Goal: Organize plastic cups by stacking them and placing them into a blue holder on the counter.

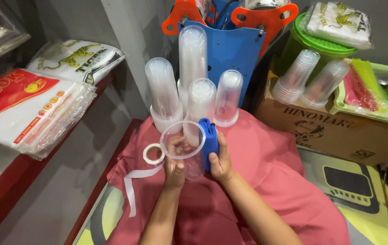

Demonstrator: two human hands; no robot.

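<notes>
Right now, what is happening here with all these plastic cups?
A person sits with a pink cloth over the lap. The left hand holds a clear plastic cup, its mouth toward the camera. The right hand grips a blue tool against the cup's side. Four stacks of clear cups stand upside down just beyond the hands. A roll of white tape lies at the left, its end trailing down.

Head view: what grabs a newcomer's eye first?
Dead centre, the left hand holds a clear plastic cup with its mouth toward the camera, while the right hand grips a blue tool against its side. Just behind, four upside-down stacks of clear cups stand on a pink cloth. A roll of white tape lies left of the hands.
</notes>
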